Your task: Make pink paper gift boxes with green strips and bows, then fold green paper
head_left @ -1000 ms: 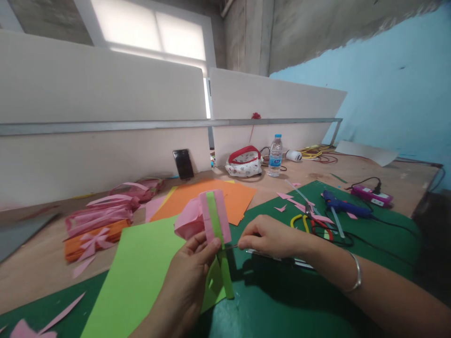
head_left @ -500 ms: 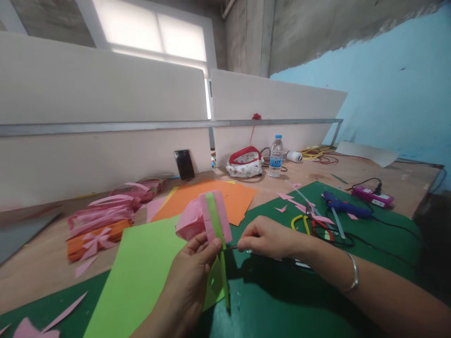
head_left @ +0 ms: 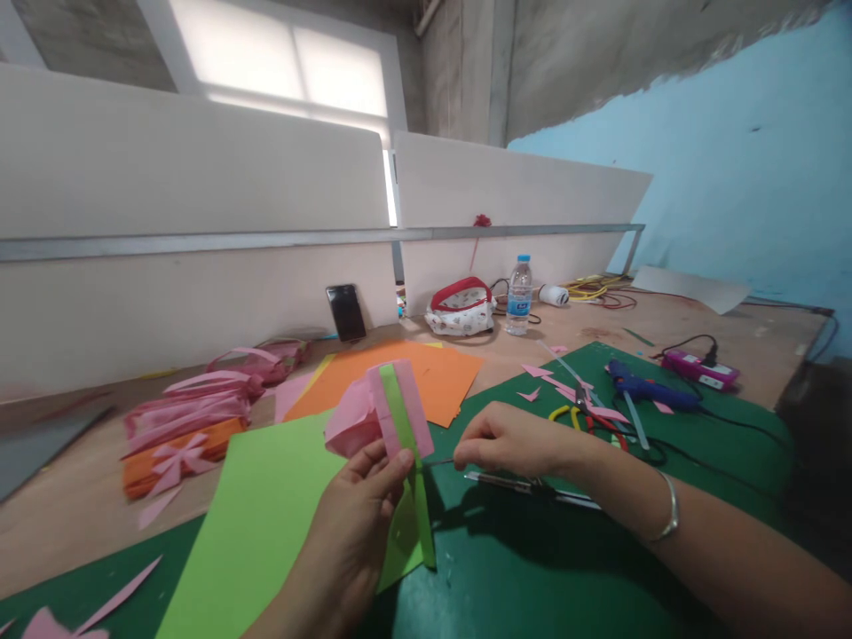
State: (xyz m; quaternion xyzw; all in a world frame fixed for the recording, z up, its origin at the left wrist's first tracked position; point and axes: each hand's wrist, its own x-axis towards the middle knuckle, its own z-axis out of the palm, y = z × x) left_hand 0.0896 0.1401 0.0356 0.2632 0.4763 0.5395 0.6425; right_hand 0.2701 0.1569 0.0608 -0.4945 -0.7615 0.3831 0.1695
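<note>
I am holding the pink bundle up in my left hand, thumb and fingers pinching it where the green strip is running down its front. The bundle is standing nearly upright, leaning a little to the left, so its long axis is pointing up from the mat toward the orange sheet behind it. The strip is following that same line and hanging free below my fingers, its tail ending just above the mat.

My right hand is sitting just to the right of the bundle, fingers curled and pinching a thin needle-like tool; I cannot tell exactly what it is. The tool is lying almost level, its tip pointing left at the strip just beside my left thumb, crossing the bundle's axis at nearly a right angle. So the right hand is the one working inward, the left the one gripping.

Beside the bundle on the mat, a green sheet is lying under my left wrist. Right of the bundle, past my right hand, scissors and a glue gun are resting well apart from it.
</note>
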